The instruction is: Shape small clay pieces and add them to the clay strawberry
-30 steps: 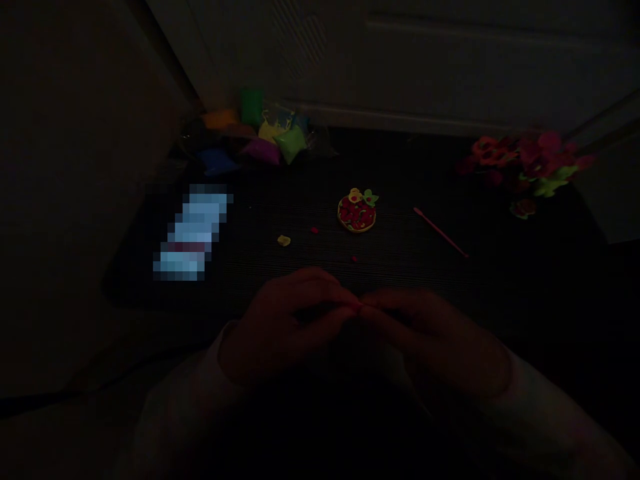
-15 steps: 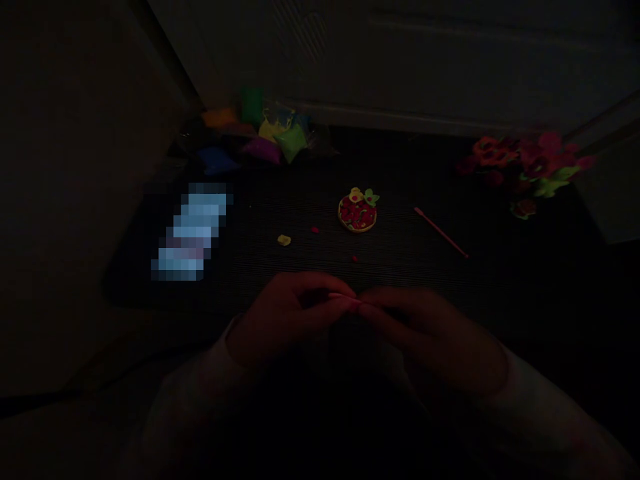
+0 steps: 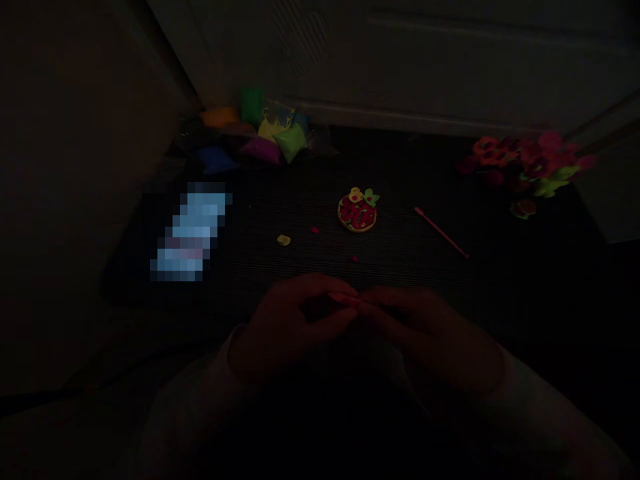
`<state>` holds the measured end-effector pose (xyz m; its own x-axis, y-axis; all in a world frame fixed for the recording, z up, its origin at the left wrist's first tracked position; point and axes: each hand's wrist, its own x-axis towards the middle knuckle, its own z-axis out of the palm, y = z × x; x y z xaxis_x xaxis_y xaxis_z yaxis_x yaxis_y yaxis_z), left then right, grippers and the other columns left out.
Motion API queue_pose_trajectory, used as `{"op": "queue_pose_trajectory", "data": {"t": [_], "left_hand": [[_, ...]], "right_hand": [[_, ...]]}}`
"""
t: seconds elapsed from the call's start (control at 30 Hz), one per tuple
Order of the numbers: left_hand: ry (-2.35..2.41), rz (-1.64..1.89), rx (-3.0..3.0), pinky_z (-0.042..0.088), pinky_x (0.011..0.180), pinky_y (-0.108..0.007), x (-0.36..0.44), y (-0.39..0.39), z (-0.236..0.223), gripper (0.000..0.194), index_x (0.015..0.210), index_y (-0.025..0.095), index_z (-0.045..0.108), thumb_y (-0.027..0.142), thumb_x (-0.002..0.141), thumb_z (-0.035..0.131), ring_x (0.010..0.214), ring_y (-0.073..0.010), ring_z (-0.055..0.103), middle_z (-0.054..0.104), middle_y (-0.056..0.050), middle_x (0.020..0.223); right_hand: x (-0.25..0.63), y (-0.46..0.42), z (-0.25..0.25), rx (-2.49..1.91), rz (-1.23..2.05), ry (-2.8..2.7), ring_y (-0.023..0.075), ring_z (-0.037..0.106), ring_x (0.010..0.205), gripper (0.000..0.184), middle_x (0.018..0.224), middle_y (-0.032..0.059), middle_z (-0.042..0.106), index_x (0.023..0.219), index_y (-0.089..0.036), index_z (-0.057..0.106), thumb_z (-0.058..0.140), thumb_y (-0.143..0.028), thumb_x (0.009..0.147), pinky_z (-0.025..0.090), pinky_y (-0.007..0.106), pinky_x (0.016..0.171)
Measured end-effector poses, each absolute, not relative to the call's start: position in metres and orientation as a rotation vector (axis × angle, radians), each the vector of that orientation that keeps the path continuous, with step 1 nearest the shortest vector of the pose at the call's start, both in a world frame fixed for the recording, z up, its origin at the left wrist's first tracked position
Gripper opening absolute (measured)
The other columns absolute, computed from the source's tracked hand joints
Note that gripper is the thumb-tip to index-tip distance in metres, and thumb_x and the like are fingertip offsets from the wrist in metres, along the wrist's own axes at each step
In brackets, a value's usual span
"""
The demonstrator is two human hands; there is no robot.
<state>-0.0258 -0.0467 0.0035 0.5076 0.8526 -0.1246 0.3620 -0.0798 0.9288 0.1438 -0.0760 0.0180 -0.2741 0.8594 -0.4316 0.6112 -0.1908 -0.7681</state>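
Centrally, over the near edge of the desk (image 3: pixel 400 180), a small pink piece (image 3: pixel 345 298) is held in dim light at the meeting point of two bare hands. Its long axis is laid nearly parallel to that edge, with a slight slant: the thin free end is pointed toward the left edge and the gap between left thumb and forefinger, while the other end, set a little nearer the body, is directed at the right fingertips. By the left hand (image 3: pixel 295 317) the piece is pinched between thumb and forefinger; by the right hand (image 3: pixel 433 330) its right-hand end is pinched, the two sets of fingertips being almost in contact. Exact shape cannot be resolved. Beyond the hands, mid-desk, a small round dish (image 3: pixel 357 231) with a yellow rim is seen, filled with red pieces and a few green bits; a yellow flower (image 3: pixel 355 195) and a green flower (image 3: pixel 370 197) are set at its far rim. Near the far left corner, clear packets (image 3: pixel 263 150) are heaped, with orange, green, yellow, magenta and blue material contained. To the right of the dish a pink stick (image 3: pixel 441 232) is laid diagonally, its broader end directed toward the far edge, its narrow tip toward the near right corner.
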Motion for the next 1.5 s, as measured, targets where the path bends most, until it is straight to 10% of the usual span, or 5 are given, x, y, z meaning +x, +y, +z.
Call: {"op": "queue_pose_trajectory", "data": {"t": [0.43,1.03,1.5], "left_hand": [[1.022,0.943,2.244,0.046,0.075,-0.024,-0.023,-0.046,-0.009,0.009,0.075,0.016,0.066,0.013,0.071,0.059,0.082,-0.0127,0.056,0.063,-0.005,0.082],[1.073,0.775,1.073,0.049,0.060,-0.014,-0.014,-0.054,-0.006,0.014,0.076,0.022,0.062,0.014,0.065,0.064,0.068,-0.0084,0.064,0.069,0.005,0.071],[1.102,0.908,1.563,0.048,0.067,-0.015,-0.018,-0.099,0.030,0.023,0.083,0.026,0.062,0.010,0.067,0.060,0.073,-0.0080,0.062,0.067,0.007,0.079]], "right_hand": [[0.142,-0.075,0.010,-1.629,1.295,-1.861,0.0135,0.060,0.074,0.023,0.076,-0.0014,0.066,0.086,-0.023,0.062,0.040,-0.028,0.083,0.045,0.024,0.066],[0.199,-0.076,-0.027,-1.949,0.069,-1.872,0.0245,0.055,0.086,0.024,0.088,0.0101,0.062,0.091,-0.018,0.063,0.048,-0.031,0.078,0.044,0.042,0.075],[0.138,-0.143,0.031,-1.460,0.957,-1.479,0.0105,0.060,0.089,0.023,0.095,-0.0046,0.066,0.094,-0.033,0.063,0.055,-0.021,0.076,0.048,0.018,0.075]]}}
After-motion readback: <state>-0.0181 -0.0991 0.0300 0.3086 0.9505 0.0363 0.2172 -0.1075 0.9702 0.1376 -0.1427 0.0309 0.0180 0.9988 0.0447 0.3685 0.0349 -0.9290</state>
